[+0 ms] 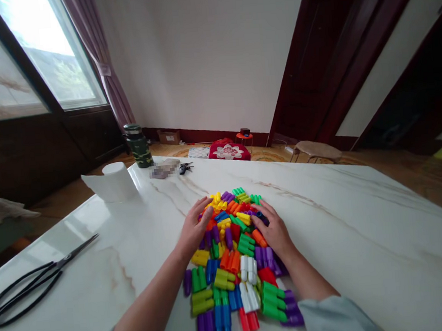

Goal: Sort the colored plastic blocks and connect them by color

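The curtain (98,53) and stool (317,150) suggest a home.

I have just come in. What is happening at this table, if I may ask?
A person's left hand and right hand are at either side of a pile of colourful plastic blocks on the white table. The left looks open; whether the right grips a block is hard to tell. Shears lie off to the left.
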Available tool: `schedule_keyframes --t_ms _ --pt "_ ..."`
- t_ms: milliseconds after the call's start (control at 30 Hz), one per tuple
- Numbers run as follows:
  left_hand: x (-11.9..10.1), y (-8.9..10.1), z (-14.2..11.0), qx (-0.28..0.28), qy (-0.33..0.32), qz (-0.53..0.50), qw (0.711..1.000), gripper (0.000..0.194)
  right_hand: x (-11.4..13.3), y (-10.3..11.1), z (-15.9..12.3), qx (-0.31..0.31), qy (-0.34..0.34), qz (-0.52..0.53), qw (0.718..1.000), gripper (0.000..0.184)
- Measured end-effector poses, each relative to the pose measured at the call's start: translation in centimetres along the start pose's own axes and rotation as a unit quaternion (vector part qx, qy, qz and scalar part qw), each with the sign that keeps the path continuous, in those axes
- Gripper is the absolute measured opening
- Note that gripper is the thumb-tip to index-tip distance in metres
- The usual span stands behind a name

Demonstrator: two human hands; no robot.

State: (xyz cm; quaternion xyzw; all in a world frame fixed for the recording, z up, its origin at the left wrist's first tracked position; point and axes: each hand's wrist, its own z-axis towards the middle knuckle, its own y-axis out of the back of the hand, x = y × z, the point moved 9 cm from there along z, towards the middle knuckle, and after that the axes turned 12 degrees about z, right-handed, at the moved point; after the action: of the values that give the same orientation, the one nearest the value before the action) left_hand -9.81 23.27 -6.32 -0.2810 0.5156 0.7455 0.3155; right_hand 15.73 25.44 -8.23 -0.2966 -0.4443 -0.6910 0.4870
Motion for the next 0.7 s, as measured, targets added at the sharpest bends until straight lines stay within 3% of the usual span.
schedule_keyframes --t_ms 167,300,500,700 --pt "-2.6 -1.0 -0.7 0.011 -0.027 0.05 0.998 0.045 1.9 0.9 -0.6 -0.003 0.036 0.049 0.998 0.021" --pt "-4.3 -3.2 -1.6 0.061 -0.096 0.171 0.979 0.041 2.5 0.4 -0.9 0.029 0.031 0.046 0.998 0.028" --pt "-4.8 -3.5 -2.2 0.055 -0.139 0.235 0.96 0.033 2.7 -0.3 -0.8 0.043 0.021 -0.019 0.999 0.034" --pt "-5.2 -3.6 -2.4 0.061 -0.143 0.237 0.959 0.031 3.2 -0.4 -1.0 0.038 0.036 -0.065 0.996 0.027"
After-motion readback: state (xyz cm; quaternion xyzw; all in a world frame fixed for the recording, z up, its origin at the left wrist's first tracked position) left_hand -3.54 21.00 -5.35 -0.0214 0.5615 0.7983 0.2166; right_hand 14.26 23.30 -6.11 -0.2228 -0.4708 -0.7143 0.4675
